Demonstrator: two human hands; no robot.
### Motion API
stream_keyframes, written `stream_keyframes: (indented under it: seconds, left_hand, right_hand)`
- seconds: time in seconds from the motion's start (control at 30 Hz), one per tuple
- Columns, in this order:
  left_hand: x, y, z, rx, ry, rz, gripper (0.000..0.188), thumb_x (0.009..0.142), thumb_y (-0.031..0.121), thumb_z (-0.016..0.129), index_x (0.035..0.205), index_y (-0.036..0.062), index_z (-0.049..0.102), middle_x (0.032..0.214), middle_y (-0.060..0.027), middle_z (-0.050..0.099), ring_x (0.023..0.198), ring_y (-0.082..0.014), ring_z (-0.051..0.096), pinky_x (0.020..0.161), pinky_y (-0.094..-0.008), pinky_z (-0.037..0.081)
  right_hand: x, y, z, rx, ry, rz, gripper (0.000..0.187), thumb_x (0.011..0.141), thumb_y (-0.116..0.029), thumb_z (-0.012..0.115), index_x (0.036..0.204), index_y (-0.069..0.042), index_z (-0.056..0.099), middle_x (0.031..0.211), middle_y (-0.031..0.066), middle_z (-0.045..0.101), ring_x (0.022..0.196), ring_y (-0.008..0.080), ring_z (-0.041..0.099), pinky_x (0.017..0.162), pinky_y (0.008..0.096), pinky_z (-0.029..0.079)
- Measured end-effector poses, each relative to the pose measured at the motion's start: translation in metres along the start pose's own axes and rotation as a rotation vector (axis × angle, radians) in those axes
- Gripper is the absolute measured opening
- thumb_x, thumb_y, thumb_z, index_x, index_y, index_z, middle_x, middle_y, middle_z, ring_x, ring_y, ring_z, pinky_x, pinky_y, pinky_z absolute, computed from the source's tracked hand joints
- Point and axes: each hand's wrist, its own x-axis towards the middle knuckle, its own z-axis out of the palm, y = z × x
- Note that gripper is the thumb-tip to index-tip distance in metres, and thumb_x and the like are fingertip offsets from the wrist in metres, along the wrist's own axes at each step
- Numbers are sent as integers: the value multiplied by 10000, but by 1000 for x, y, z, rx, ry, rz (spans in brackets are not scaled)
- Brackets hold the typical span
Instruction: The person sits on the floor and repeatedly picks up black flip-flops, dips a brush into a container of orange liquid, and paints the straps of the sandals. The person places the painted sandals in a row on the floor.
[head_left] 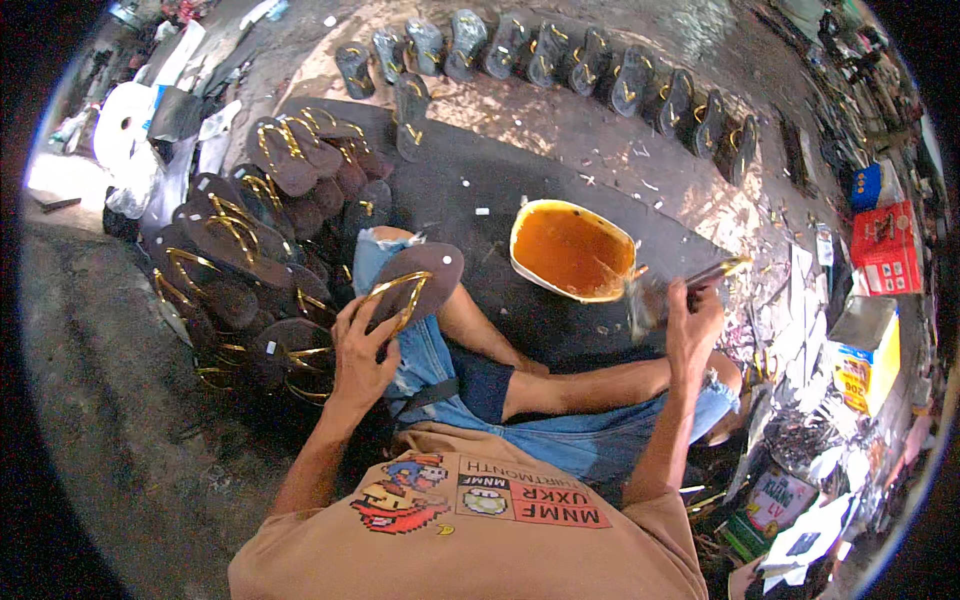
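left hand [362,350] clamped on a brown sandal with gold straps [415,285], resting over the left knee, long axis slanting up-right. right hand [692,318] gripping a glue brush [650,295] just beside the glue bowl [572,250]. brush well right of the sandal; right hand nearer the bowl.

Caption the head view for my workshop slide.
Left hand holds a brown gold-strapped sandal; right hand dips a brush in an orange glue tub.
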Motion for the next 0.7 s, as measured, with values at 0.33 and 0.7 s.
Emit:
stream_keyframes:
  seconds: [0.33,0.7]
  left_hand:
    - [54,81,13,-2353,-377,-534,681,971,440,532,1444,-44,449,1329,-252,614,1124,-354,677,898,-477,607]
    - [36,89,30,-2043,-462,-475,629,967,418,460,1289,-113,560,1129,-258,702,983,-328,715,877,-424,587]
  right_hand:
    - [14,-47,-3,146,187,-307,214,867,-127,757,1035,-26,671,964,91,685,872,214,666,742,354,539]
    - [-16,-106,72,276,119,-587,256,749,-155,903,928,-54,750,878,88,749,684,188,697,619,339,542]
